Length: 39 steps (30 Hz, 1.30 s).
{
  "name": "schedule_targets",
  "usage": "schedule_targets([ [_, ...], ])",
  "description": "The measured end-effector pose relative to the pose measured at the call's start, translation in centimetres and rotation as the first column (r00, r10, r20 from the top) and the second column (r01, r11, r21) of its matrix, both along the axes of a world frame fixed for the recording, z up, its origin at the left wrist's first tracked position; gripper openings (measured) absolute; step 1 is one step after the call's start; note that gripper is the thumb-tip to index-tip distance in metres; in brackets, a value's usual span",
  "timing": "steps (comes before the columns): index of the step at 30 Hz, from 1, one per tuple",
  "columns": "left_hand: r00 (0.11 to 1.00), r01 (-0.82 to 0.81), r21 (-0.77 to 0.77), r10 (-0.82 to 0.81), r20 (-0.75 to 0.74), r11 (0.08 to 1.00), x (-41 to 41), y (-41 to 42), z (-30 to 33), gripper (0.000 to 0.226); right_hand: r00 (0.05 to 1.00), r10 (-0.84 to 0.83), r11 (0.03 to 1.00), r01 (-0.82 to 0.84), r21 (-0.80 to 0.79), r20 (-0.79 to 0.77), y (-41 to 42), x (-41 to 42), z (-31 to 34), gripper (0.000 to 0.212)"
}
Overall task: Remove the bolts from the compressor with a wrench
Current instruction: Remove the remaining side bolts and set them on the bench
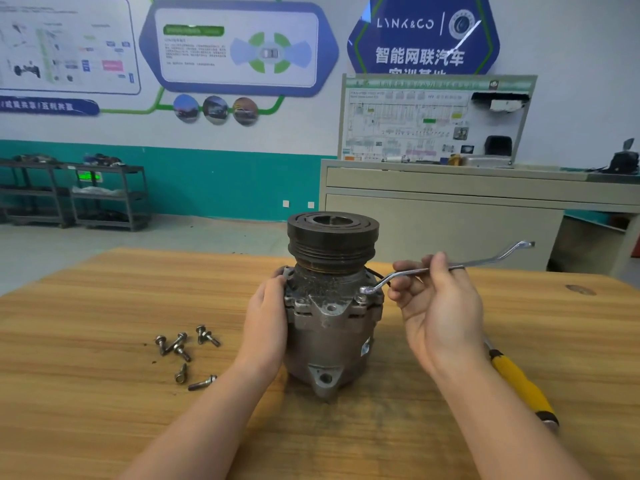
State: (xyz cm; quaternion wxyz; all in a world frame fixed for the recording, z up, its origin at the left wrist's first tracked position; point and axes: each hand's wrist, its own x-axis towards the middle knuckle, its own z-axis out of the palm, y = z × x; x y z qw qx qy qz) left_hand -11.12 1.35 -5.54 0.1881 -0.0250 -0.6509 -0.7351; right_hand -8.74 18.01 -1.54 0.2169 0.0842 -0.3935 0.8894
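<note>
Gripping state first: your left hand [268, 320] lies flat against the left flank of the compressor [332, 306], fingers fairly straight, fingertips reaching the upper flange, steadying it without curling round anything. Your right hand [440, 306] pinches the shank of the wrench [446, 270] between thumb and fingers, palm turned up toward you.

Left to right across the bench [104, 341]:

- Loose bolts [187, 351], six or so, lie scattered on the wood left of centre, near your left forearm, apart from the compressor. Most lie on their sides; two cross each other.
- Compressor stands upright about mid-bench, dark grooved pulley [332, 237] on top, grey cast body below, one mounting ear [325, 377] facing the near edge.
- Wrench ring end sits on a bolt head [362, 297] at the upper right of the compressor body, just below the pulley. Handle runs out to the right, roughly level, its free end [524, 244] well beyond your fingers.
- Yellow-handled tool [523, 386] lies on the wood toward the right edge, partly hidden under your right wrist; its working end cannot be seen.
- Dark knot [581, 289] marks the wood near the far right corner.

Behind the bench: grey cabinet [450, 209] with a wiring diagram board [433, 123] on it.
</note>
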Motion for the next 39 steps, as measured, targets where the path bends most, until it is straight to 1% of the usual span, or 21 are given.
schedule_targets([
  [3,1.000,-0.020,0.033,0.020,0.006,0.999,-0.1,0.1,0.1,0.034,0.993,-0.094,0.992,0.099,0.073,-0.075,-0.6,0.5,0.1,0.024],
  [5,0.999,-0.033,0.032,0.033,0.009,0.999,-0.2,0.1,0.1,0.033,0.948,-0.243,0.940,0.282,0.193,-0.204,-1.2,1.1,-0.3,0.020],
  [7,0.999,-0.039,0.027,0.039,0.002,0.999,-0.2,0.1,0.0,0.033,0.801,-0.366,0.777,0.543,0.317,-0.474,-1.7,1.6,-1.0,0.015],
  [9,0.999,-0.035,0.009,0.035,-0.002,0.999,-0.2,0.1,0.0,0.034,0.597,-0.280,0.553,0.740,0.382,-0.752,-1.9,2.1,-1.5,0.012],
  [10,0.999,-0.034,-0.023,0.034,-0.005,0.999,-0.3,0.0,-0.1,0.033,0.508,-0.213,0.444,0.811,0.380,-0.835,-2.0,2.1,-1.8,0.011],
  [12,0.999,-0.043,-0.071,0.043,0.002,0.997,-0.7,-0.2,-0.2,0.022,0.419,-0.139,0.311,0.879,0.362,-0.898,-2.4,2.2,-2.1,0.009],
  [14,0.999,-0.037,-0.007,0.037,0.038,0.999,-0.8,-0.2,0.0,0.021,0.400,-0.137,0.277,0.894,0.353,-0.906,-2.8,2.2,-2.3,0.016],
  [16,0.998,-0.055,-0.017,0.055,0.006,0.998,-0.6,-0.1,0.0,0.029,0.427,-0.176,0.319,0.877,0.359,-0.887,-2.8,2.3,-2.7,0.034],
  [17,0.998,-0.059,-0.015,0.058,-0.009,0.998,-0.6,0.0,0.0,0.033,0.471,-0.209,0.393,0.843,0.368,-0.857,-2.8,2.3,-2.9,0.037],
  [19,0.999,-0.053,0.002,0.053,-0.007,0.999,-0.4,0.1,0.0,0.036,0.630,-0.297,0.631,0.693,0.347,-0.717,-2.8,2.5,-2.7,0.024],
  [21,0.999,-0.053,0.012,0.053,0.002,0.999,-0.3,0.1,0.1,0.037,0.826,-0.344,0.855,0.472,0.214,-0.446,-2.7,2.0,-2.1,0.017],
  [23,0.999,-0.044,0.009,0.044,0.006,0.999,-0.3,0.1,0.2,0.037,0.971,-0.208,0.974,0.217,0.071,-0.118,-1.8,0.7,-1.1,0.017],
  [24,0.999,-0.040,0.005,0.040,0.006,0.999,-0.3,0.1,0.2,0.037,0.996,-0.087,0.996,0.087,0.011,0.024,-1.2,0.0,-0.7,0.015],
  [25,0.999,-0.040,-0.001,0.040,0.008,0.999,-0.2,0.1,0.1,0.036,0.991,0.036,0.999,-0.031,-0.039,0.129,-0.6,-0.5,-0.3,0.013],
  [26,0.999,-0.043,-0.002,0.043,0.011,0.999,-0.3,0.1,0.1,0.035,0.974,0.131,0.990,-0.118,-0.082,0.183,0.0,-0.8,0.0,0.012],
  [28,0.999,-0.044,0.005,0.044,0.021,0.999,-0.3,0.1,0.1,0.033,0.972,0.183,0.975,-0.160,-0.156,0.148,0.7,-0.8,0.1,0.017],
  [30,0.999,-0.040,0.005,0.040,0.017,0.999,-0.4,0.1,0.1,0.034,0.993,0.094,0.980,-0.079,-0.182,0.076,1.0,-0.6,0.2,0.019],
  [32,0.999,-0.041,0.002,0.041,0.009,0.999,-0.2,0.1,0.3,0.036,0.993,-0.113,0.992,0.114,-0.052,0.024,0.8,-0.2,0.2,0.017],
  [35,0.999,-0.038,-0.005,0.039,0.008,0.999,-0.1,0.2,0.3,0.036,0.913,-0.394,0.899,0.407,0.159,-0.108,0.1,0.4,-0.1,0.015],
  [37,0.999,-0.040,-0.006,0.040,0.006,0.999,-0.1,0.1,0.3,0.036,0.862,-0.464,0.836,0.502,0.220,-0.205,-0.5,1.0,-0.4,0.015],
  [39,0.999,-0.041,-0.004,0.041,0.004,0.999,-0.1,0.1,0.3,0.036,0.833,-0.467,0.808,0.538,0.239,-0.295,-1.2,1.6,-0.7,0.013],
])
